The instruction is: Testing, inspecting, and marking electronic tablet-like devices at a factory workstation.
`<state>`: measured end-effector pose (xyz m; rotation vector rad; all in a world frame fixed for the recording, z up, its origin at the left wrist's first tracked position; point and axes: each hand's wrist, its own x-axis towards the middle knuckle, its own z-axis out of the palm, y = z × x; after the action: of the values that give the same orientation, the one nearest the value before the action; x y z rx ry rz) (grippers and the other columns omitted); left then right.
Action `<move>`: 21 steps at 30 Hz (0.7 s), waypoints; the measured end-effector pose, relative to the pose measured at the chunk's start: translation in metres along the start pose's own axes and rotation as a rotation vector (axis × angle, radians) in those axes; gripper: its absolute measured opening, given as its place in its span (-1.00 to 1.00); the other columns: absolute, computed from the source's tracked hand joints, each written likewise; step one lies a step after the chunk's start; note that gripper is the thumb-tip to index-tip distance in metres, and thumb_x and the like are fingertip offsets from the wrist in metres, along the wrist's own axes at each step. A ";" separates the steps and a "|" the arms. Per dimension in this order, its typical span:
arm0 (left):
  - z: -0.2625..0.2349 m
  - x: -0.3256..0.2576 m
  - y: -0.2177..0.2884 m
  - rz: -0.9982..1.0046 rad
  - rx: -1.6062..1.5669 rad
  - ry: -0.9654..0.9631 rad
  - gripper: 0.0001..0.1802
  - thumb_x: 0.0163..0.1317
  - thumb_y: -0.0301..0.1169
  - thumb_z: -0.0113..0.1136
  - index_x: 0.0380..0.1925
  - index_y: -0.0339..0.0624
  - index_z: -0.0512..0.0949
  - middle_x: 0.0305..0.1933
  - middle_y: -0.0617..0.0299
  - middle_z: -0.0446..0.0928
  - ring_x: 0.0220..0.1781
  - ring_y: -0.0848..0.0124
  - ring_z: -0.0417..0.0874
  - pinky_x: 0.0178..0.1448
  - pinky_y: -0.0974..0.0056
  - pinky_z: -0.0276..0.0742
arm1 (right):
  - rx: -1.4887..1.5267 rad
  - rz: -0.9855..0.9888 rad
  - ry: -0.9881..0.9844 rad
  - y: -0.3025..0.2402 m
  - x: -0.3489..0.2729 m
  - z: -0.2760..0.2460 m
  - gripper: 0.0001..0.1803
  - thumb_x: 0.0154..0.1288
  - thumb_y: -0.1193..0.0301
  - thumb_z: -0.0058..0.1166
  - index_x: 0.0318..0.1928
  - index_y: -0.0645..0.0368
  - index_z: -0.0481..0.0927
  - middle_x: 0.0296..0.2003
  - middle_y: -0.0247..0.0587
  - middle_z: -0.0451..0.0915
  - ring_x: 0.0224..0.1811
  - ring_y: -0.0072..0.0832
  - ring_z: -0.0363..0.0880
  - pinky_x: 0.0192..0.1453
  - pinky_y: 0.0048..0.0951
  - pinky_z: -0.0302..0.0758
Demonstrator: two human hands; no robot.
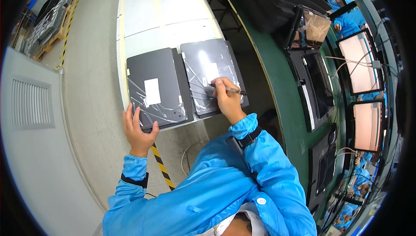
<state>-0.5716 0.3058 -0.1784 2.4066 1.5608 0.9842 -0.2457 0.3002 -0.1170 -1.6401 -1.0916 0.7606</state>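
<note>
Two dark flat panels lie side by side on a white table [169,2]. Clear plastic film covers the near part of each, and both have a white paper label. My left hand [139,131] rests at the near left corner of the left panel [158,68], fingers spread and holding nothing. My right hand [229,101] grips a dark pen [234,90] above the right panel [208,54]. The pen's tip end is close to that panel's label, but whether it touches cannot be made out. Other dark panel edges show beneath and beside both.
A green bench [290,123] on the right carries open devices, cables and two lit monitors [362,60]. Black covering [277,2] is heaped at its far end. A white louvred cabinet [32,101] stands left; a loaded pallet [52,28] is farther back. Co-workers in blue are at far right.
</note>
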 end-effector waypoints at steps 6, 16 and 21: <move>-0.007 0.008 0.005 -0.004 -0.008 -0.048 -0.07 0.01 -0.11 0.47 0.39 -0.27 0.40 0.52 -0.31 0.27 0.53 -0.23 0.33 0.56 -0.40 0.17 | 0.152 -0.289 -0.312 -0.027 -0.012 0.073 -0.82 0.39 0.44 0.21 -0.08 0.25 0.70 -0.38 -0.22 0.68 -0.38 -0.51 0.64 -0.25 -0.46 0.55; -0.007 0.009 0.006 -0.029 -0.032 0.026 -0.12 -0.08 -0.20 0.48 0.32 -0.23 0.45 0.48 -0.30 0.34 0.48 -0.21 0.42 0.55 -0.39 0.20 | -0.038 -0.282 -0.461 -0.042 -0.021 0.128 -0.79 0.35 0.38 0.27 -0.10 0.22 0.75 -0.33 -0.16 0.74 -0.37 -0.44 0.70 -0.23 -0.43 0.61; -0.005 0.009 0.005 -0.023 -0.020 0.012 -0.12 -0.07 -0.18 0.48 0.32 -0.21 0.45 0.47 -0.28 0.35 0.47 -0.20 0.44 0.56 -0.39 0.19 | -0.024 -0.316 -0.478 -0.042 -0.021 0.128 -0.81 0.28 0.35 0.27 -0.18 0.19 0.76 -0.34 -0.10 0.74 -0.34 -0.25 0.74 -0.23 -0.34 0.63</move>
<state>-0.5682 0.3092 -0.1679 2.3682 1.5720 1.0070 -0.3775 0.3346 -0.1183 -1.2865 -1.6556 0.9528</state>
